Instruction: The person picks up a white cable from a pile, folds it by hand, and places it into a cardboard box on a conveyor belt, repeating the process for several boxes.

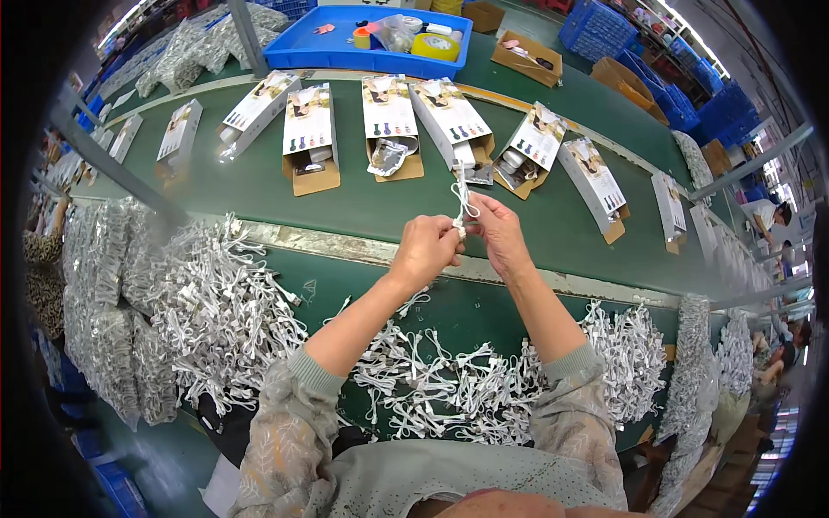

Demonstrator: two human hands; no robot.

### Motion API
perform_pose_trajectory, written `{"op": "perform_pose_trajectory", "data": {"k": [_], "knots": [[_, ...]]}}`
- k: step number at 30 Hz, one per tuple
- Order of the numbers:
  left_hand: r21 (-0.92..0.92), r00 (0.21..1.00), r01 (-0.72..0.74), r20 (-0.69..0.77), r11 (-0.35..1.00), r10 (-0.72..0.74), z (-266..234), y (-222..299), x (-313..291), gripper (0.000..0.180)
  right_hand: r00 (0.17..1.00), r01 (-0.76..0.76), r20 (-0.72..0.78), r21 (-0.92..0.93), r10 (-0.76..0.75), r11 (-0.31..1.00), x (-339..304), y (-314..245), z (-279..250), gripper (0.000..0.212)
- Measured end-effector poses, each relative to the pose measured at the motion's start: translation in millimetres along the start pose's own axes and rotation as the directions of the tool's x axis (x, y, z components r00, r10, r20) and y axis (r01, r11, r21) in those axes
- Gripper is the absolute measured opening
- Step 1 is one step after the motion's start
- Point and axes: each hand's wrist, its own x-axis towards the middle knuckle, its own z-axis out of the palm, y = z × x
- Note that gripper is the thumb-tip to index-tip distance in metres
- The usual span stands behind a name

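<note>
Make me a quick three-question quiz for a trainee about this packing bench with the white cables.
1. True or false: both hands, the left hand and the right hand, are on one small coiled white cable.
2. Where does the blue tray sit: A) beyond the row of boxes, B) on the person's lap, C) under the bench?
3. Fill in: the loose cable pile lies between the person's ______.

Key: 1 true; 2 A; 3 forearms.
</note>
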Motion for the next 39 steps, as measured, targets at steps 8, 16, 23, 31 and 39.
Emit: {"op": "perform_pose_trajectory", "data": {"k": [8, 16, 23, 31, 39], "knots": [[0.288, 0.986, -0.166, 0.079, 0.943, 0.149, 2.8, 0.9, -10.0, 0.017, 0.991, -0.121, 0.073, 0.080, 0.115, 0.989, -10.2, -9.8, -14.8, 0.019], [-0.068, 0.900, -0.037, 0.431, 0.997, 0.063, 19.6, 44.7, -59.9, 0.016, 0.988, -0.004, -0.154, -0.029, 0.000, 1.000, -8.7, -26.3, -45.9, 0.018], [0.128, 0.703, -0.174, 0.710, 0.976, 0.032, 19.0, 47.5, -62.7, 0.017, 0.926, -0.044, -0.376, -0.184, -0.029, 0.982, 13.6, -47.5, -146.0, 0.023], [0.390, 0.967, -0.247, 0.154, 0.887, 0.202, 46.2, -6.4, 61.5, 0.023, 0.817, -0.070, -0.549, -0.397, -0.176, 0.915, 51.1, -45.2, -199.2, 0.022], [0.469, 0.996, -0.077, 0.084, 0.880, 0.043, 96.4, -21.6, 139.7, 0.025, 0.811, -0.331, -0.179, -0.925, -0.557, -0.185, 82.0, -55.4, -233.9, 0.016]]}}
